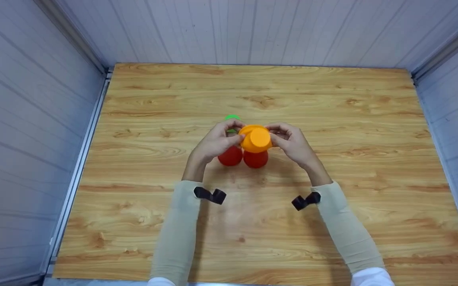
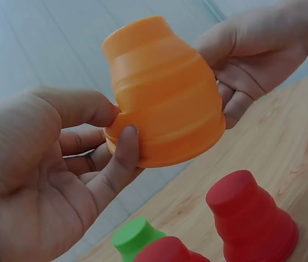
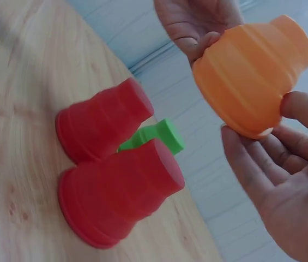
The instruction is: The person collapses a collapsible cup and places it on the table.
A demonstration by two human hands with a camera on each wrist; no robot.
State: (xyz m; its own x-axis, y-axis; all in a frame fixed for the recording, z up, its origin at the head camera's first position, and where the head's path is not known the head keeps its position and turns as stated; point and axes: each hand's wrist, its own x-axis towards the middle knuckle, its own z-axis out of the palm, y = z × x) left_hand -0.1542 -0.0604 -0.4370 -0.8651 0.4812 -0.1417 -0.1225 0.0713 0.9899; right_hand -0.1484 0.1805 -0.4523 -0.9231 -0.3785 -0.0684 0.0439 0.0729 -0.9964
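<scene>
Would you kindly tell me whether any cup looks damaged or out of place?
Nothing stands out: the red cups and green cup stand narrow end up, the left hand and right hand hold the orange cup, and no damage shows.

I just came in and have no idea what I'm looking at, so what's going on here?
Someone's left hand and right hand together hold an orange cup, narrow end up, above the wooden table. Below it, two red cups stand side by side, also narrow end up, with a green cup beyond the left one.
</scene>
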